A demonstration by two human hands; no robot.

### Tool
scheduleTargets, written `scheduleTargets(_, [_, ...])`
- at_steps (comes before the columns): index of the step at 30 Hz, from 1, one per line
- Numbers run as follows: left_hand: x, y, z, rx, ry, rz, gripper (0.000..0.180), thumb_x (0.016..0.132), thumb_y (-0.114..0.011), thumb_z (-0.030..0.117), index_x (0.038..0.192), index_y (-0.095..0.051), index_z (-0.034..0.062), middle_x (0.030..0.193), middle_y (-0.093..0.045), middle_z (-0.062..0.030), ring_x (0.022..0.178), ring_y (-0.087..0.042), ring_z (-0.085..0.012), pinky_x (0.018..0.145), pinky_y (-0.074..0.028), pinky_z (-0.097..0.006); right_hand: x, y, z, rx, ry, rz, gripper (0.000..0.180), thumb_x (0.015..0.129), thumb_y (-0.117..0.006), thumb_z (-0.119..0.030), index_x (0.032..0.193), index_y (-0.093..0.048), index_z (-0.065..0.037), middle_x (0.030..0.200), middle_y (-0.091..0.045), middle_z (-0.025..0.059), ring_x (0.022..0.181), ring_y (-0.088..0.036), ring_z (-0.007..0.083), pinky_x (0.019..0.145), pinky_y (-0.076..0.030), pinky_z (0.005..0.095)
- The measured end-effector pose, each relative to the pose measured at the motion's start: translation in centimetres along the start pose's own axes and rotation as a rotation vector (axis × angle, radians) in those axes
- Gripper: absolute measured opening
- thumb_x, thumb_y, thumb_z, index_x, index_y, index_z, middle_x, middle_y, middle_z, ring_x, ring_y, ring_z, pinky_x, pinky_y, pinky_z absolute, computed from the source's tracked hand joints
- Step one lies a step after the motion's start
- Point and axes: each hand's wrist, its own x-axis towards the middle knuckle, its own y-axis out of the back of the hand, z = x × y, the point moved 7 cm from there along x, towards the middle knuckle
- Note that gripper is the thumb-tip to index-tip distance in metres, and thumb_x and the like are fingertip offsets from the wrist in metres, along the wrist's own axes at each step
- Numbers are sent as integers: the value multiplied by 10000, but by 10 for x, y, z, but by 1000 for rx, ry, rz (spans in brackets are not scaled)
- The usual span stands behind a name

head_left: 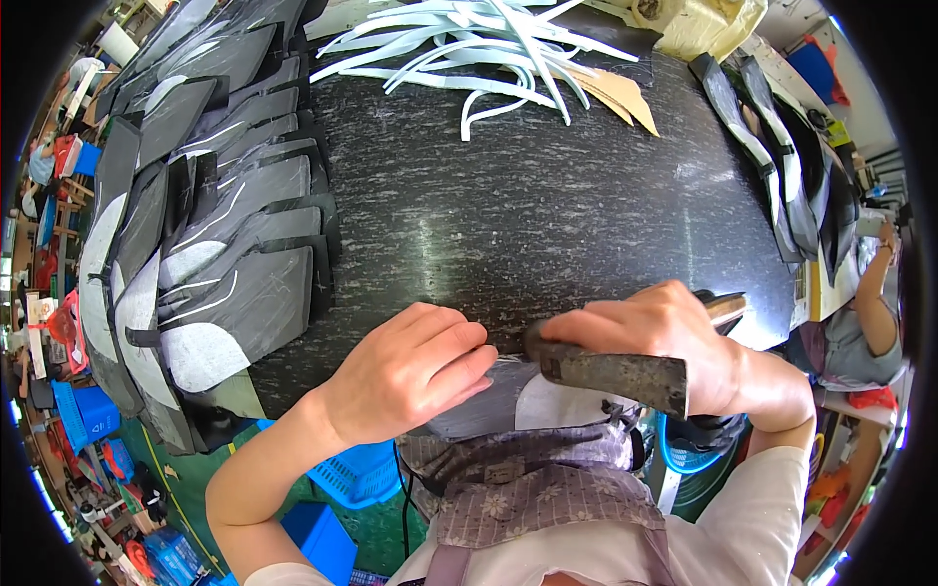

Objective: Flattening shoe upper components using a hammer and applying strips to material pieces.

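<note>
My right hand is wrapped round a hammer with a worn, dark metal head, gripped close to the head at the near edge of the worktop. Beside it on the left is my left hand, its fingers curled in and the thumb hidden. Whatever those fingers hold, if anything, does not show. Just below both hands lies a flat grey piece with a white rounded patch, partly covered by the hammer and the hands.
Overlapping grey and black cut pieces are stacked along the worktop's left side. Pale blue strips lie at the far edge beside tan scraps. Black-and-white curved pieces rest at the right. Blue baskets stand below; another person sits at right.
</note>
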Motion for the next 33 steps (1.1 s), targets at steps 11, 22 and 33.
scheduleTargets(11, [-11,-9,21,331,-182,-124,337,690,-666,79,985,-678,-80,1032,-640,-126,969,-615,-264,850,-544,-368,9,-12,-19,-87,58,-74,130,850,-624,-181,895,-539,-94,646,-574,39,516,-639,227,413,-492,369])
scheduleTargets(22, [-14,10,10,243,131,-68,346,699,-784,107,1025,-705,22,988,-644,-104,917,-617,-278,859,-495,-430,19,-13,-7,72,9,-69,158,846,-641,-214,946,-569,-116,674,-586,44,573,-656,272,461,-509,400])
scheduleTargets(33, [-31,17,-3,104,368,127,313,676,-838,129,968,-727,96,938,-660,-1,825,-603,-203,823,-380,-406,25,-16,-22,-49,115,-51,174,816,-629,-153,954,-542,-94,674,-543,30,521,-633,214,414,-500,357])
